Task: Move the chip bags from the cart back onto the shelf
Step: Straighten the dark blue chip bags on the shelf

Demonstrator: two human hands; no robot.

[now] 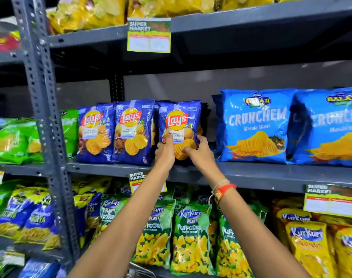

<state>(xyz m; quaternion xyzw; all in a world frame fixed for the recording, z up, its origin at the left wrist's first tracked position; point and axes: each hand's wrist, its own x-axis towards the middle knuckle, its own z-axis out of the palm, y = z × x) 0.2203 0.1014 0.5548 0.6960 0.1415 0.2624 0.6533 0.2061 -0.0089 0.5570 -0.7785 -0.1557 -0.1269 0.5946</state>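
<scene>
Right — both hands grip the blue Lay's bag (179, 125) low down, left hand (164, 152) & right hand (199, 151) pinching its bottom, bag upright on the shelf (251, 170) just right of two matching Lay's bags (115, 133). Best to seat it flush w/ that row — logo facing out, then let go.

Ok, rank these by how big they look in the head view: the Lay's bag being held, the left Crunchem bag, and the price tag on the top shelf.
1. Crunchem bag, clearly largest.
2. Lay's bag, gripped by the left hand and right hand.
3. Price tag, smallest, though close to the Lay's bag, and it hangs nearer the camera, so that gap is unsure.
</scene>
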